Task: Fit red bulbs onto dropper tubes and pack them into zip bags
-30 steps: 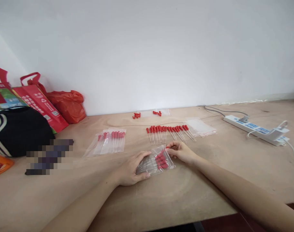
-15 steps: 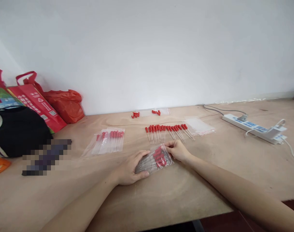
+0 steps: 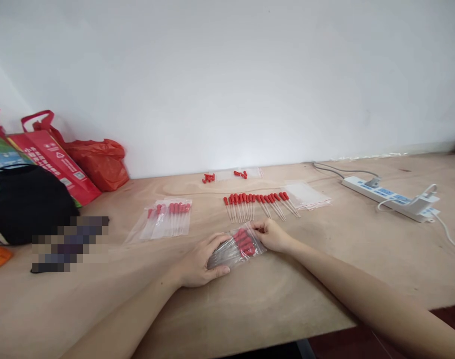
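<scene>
A clear zip bag point(image 3: 232, 252) holding several red-capped droppers lies tilted on the table in front of me. My left hand point(image 3: 201, 261) is closed round the bag's left end, fingers above and thumb below. At the bag's upper right edge, by its opening, my right hand point(image 3: 270, 234) pinches the plastic. Behind the hands, loose droppers with red bulbs point(image 3: 245, 198) lie in a row. Filled bags of droppers point(image 3: 171, 219) overlap to the left. Flat bags point(image 3: 305, 194) are stacked at the right of the row.
Small red bulbs point(image 3: 209, 178) lie near the wall beside another flat bag point(image 3: 255, 172). A white power strip point(image 3: 387, 197) with cables is on the right. Shopping bags point(image 3: 59, 164), a black bag point(image 3: 29, 204) and a blurred dark item point(image 3: 70, 244) occupy the left.
My right hand has shifted slightly along the bag's right edge, and the red bulbs inside lie a little further left. My left hand keeps its hold.
</scene>
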`<state>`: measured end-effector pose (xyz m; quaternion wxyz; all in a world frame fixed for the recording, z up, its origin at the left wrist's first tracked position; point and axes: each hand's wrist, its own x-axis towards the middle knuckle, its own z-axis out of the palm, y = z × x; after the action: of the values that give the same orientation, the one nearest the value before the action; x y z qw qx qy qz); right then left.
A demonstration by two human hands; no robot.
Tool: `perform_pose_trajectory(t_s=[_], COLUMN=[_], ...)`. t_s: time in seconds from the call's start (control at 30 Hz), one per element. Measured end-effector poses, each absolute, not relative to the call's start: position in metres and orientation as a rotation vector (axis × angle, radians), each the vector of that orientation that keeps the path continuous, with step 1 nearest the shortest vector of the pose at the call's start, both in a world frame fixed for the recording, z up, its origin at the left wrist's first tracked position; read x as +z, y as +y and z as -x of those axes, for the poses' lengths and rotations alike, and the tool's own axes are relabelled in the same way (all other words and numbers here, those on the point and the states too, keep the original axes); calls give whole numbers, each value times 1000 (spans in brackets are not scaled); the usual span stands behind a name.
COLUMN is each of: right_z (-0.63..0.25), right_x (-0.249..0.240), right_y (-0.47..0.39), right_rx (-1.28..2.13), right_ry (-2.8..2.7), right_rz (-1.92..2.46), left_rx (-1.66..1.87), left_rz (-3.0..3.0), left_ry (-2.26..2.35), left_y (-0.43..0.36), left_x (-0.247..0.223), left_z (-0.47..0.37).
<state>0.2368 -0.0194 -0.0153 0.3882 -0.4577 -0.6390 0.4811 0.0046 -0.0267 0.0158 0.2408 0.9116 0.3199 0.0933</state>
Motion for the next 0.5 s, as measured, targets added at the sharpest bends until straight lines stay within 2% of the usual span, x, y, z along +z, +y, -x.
perform_pose_trajectory(t_s=[0.17, 0.37, 0.5], right_z=[-248, -236, -222], right_x=[-16, -21, -19], right_y=[-17, -19, -21], right_rx=[1231, 1400, 1327], right_ry=[-1441, -1540, -1566], right_rz=[1430, 1163, 1056], left_rx=[267, 484, 471], left_rz=[-2496, -2348, -2095], left_ry=[905, 971, 1017], left_y=[-26, -20, -10], left_x=[17, 19, 19], left_z=[-6, -11, -9])
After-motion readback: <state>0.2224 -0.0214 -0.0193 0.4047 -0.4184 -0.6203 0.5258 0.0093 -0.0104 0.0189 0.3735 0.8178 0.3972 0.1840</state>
